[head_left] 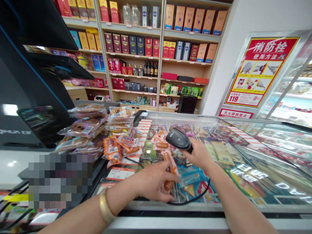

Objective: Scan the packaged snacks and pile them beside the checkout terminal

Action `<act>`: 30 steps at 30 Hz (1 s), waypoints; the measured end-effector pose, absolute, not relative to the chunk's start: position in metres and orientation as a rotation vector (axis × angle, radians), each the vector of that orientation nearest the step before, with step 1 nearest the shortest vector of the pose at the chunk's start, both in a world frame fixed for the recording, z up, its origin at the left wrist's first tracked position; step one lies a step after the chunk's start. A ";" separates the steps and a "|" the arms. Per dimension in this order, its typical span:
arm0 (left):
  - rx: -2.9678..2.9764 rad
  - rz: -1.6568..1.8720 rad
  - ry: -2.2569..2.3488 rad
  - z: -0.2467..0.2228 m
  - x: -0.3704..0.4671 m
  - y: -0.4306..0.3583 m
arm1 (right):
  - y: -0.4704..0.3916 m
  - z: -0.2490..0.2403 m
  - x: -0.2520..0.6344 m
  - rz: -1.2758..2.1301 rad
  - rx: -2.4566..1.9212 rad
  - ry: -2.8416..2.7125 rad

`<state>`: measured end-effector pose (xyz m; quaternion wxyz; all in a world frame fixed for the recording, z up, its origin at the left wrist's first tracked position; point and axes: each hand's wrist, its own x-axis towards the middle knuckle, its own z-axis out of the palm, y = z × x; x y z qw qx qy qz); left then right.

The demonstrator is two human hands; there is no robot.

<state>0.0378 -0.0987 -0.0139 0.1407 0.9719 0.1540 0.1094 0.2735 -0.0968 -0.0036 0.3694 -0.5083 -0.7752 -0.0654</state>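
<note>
My right hand [201,154] is wrapped round the handle of a black barcode scanner [179,139], whose head points left over the glass counter. Below it, my left hand [152,180], with a gold bracelet [106,206] on the wrist, has its fingers curled round a packaged sausage [168,185]. Part of that pack is hidden by the fingers. More wrapped sausages [162,145] lie on the glass just under the scanner. To the left, an orange snack pack [112,148] rests beside other sausage packs.
Piles of wrapped flat snacks [84,126] stand left of the hands, near a dark monitor [41,22]. The scanner's black cable [195,199] loops over the glass-topped counter [243,156], with packaged goods beneath. Shelves of boxes [136,44] line the back wall.
</note>
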 end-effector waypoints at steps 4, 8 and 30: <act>2.678 0.366 0.477 -0.019 0.036 -0.094 | -0.097 -0.003 0.275 -0.175 -1.318 -1.962; 2.449 0.587 0.471 -0.019 0.034 -0.086 | -0.095 -0.005 0.277 -0.166 -1.330 -1.946; 0.955 1.377 0.666 0.004 0.006 -0.038 | -0.113 0.001 0.250 -0.084 -1.127 -2.133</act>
